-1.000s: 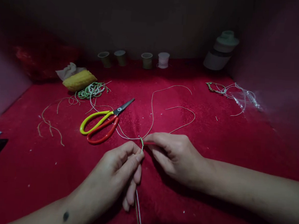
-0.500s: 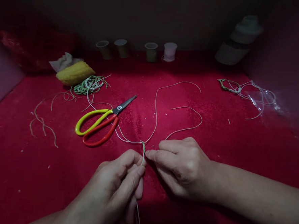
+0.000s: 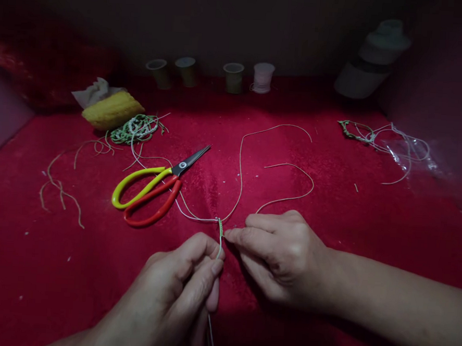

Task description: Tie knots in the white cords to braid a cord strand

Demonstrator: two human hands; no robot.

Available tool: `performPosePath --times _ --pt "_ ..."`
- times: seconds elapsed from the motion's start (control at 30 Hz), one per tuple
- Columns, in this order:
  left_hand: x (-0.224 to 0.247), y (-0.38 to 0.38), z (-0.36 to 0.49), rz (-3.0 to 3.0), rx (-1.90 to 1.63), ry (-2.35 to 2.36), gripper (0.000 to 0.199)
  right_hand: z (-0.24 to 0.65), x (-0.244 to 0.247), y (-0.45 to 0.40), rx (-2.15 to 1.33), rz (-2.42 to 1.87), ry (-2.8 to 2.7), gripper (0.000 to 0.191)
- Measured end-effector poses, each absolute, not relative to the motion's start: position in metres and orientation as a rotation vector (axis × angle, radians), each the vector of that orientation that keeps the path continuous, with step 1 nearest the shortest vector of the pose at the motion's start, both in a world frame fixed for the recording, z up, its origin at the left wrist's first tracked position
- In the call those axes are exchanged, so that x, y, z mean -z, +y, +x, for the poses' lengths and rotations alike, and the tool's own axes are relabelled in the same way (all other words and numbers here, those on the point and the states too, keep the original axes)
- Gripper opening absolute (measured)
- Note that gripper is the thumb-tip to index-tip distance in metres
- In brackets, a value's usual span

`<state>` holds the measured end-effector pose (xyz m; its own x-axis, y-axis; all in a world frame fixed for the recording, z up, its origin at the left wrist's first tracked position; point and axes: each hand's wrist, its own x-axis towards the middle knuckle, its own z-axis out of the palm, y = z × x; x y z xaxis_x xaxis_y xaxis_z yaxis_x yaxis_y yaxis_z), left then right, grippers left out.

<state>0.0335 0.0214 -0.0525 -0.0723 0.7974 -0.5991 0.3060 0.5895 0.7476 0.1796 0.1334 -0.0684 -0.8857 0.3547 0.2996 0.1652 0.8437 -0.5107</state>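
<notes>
- Left hand: I am pinching the knotted cord between thumb and forefinger, just below its green knots; its lower strands are trailing out beneath my palm.
- Right hand: I am pressing its fingertips together just beside the knots, apparently on the fine thread; the contact is proving too small to confirm.
- Location: the knotted cord is lying to the right of the scissors, near their red handle but apart from it. The fine thread is curving over the red cloth, also right of the scissors.
- Surroundings: four spools are standing well beyond the scissors; a green-and-white tangle is lying just beyond their handles.
- Handling: I am judging the cord very light, limp where bare, stiffer where knotted, and the thread thin and prone to slipping. I am rating the bare length just below the knots as the sound holding point, and the thread as best taken close to them.
</notes>
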Motion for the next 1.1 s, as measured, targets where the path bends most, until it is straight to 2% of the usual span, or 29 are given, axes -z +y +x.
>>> performPosePath --times 1.1 --pt "0.0539 0.0226 0.0334 0.962 -0.463 1.651 0.036 0.1795 0.0698 0.1323 -0.671 -0.369 -2.59 0.018"
